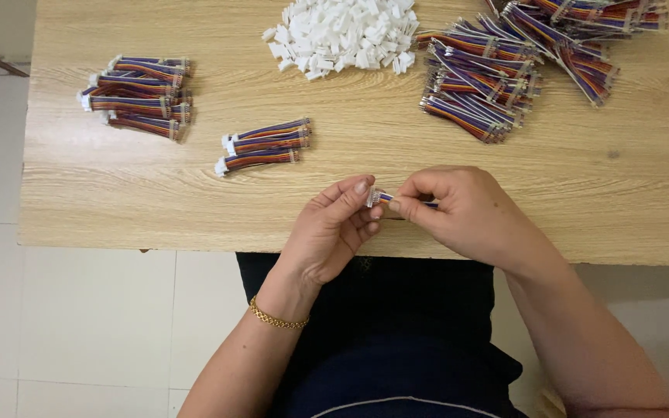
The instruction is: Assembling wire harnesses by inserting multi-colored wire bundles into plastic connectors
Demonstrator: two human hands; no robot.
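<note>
Your left hand (333,232) and right hand (458,209) meet just above the worktop's (350,155) near edge, both pinched shut on one small wire bundle (382,198); its white plug sits between your fingertips.

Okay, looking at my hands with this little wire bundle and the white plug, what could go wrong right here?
Three risks, judging from the picture:
1. The white connector is pinched only at the fingertips of the left hand, so it could slip.
2. The right hand covers most of the wire bundle, so a stray wire might go unnoticed.
3. Both hands work near the table edge; a dropped piece would probably fall to the lap or floor.
</note>
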